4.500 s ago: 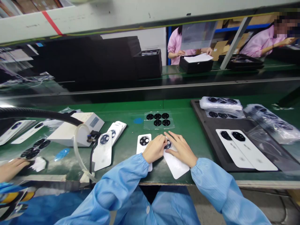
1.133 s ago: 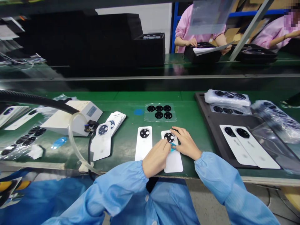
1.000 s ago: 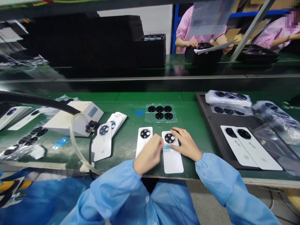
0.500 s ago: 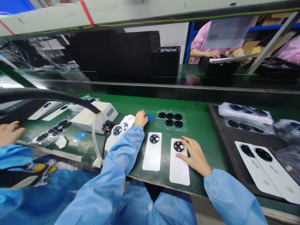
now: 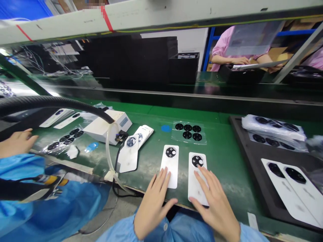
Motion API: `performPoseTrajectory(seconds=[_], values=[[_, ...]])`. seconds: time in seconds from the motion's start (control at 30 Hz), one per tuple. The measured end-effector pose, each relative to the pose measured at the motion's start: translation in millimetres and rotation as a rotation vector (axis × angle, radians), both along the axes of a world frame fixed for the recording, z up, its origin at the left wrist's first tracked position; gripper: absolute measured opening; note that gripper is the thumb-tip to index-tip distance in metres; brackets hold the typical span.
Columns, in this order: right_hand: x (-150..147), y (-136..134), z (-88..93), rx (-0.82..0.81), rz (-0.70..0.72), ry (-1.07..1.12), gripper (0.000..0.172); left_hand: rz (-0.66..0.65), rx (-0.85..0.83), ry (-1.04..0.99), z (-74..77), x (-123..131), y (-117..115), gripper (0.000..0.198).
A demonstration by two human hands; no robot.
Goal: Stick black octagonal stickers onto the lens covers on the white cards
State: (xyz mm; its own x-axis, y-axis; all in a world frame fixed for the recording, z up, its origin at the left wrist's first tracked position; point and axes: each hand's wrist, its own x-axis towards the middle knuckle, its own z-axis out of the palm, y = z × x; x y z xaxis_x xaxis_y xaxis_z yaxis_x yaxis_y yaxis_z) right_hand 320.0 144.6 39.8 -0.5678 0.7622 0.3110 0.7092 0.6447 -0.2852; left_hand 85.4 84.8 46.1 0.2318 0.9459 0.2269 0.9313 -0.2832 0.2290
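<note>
Two white phone back covers lie side by side on the green bench mat (image 5: pixel 227 188), each with a black camera ring near its top. My left hand (image 5: pixel 152 208) is open, its fingertips on the lower part of the left cover (image 5: pixel 169 171). My right hand (image 5: pixel 214 205) is open too, its fingers spread on the lower half of the right cover (image 5: pixel 197 181). That cover's camera ring (image 5: pixel 197 161) shows no blue tab. Both hands hold nothing.
A white machine (image 5: pixel 107 129) with a black hose (image 5: pixel 58 106) and clear tube stands left, beside stacked covers (image 5: pixel 142 134). Ahead lies a sheet of black rings (image 5: pixel 188 132). A dark tray (image 5: pixel 252 148) is right. A co-worker's hand (image 5: pixel 17 143) is far left.
My left hand has come back from beside the blue patch, down to the left cover. My right hand has slid toward the lower end of the right cover. The view has tilted slightly.
</note>
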Motion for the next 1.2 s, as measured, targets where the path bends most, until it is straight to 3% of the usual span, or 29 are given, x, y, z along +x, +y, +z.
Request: performPoseTrajectory(seconds=[0.1, 0.23, 0.33, 0.43, 0.57, 0.63, 0.73, 0.83, 0.97, 1.2], values=[[0, -25, -8.7, 0.045, 0.029, -0.160, 0.080, -0.057, 0.013, 0.115, -17.0, -7, -21, 0.066], [13, -44, -22.8, 0.145, 0.075, -0.211, 0.064, -0.012, 0.105, -0.053, -27.8, -14, -44, 0.049], [23, -58, -24.2, 0.117, 0.088, -0.148, 0.066, 0.178, 0.117, -0.335, -30.7, -13, -57, 0.030], [26, -70, -22.9, 0.005, 0.023, -0.040, 0.058, 0.446, 0.098, -0.521, -29.1, -10, -50, 0.010], [24, -73, -33.9, 0.041, -0.302, 0.192, 0.043, 0.659, -0.092, -0.563, -21.4, -12, -27, 0.035], [22, -68, -42.1, 0.099, -0.425, 0.218, 0.040, 0.679, -0.176, -0.600, -18.6, -13, -22, 0.043], [20, -58, -48.4, 0.100, -0.455, 0.210, 0.040, 0.686, -0.205, -0.714, -21.5, -7, -25, 0.046], [17, -51, -45.7, 0.072, -0.445, 0.214, 0.040, 0.718, -0.216, -0.976, -31.7, 1, -35, 0.047], [14, -42, -36.4, 0.063, -0.434, 0.246, 0.040, 0.711, -0.269, -1.370, -42.0, 1, -58, 0.065], [15, -14, -31.2, 0.017, -0.317, 0.298, 0.044, 0.581, -0.537, -1.545, -26.9, -8, -91, 0.053]])
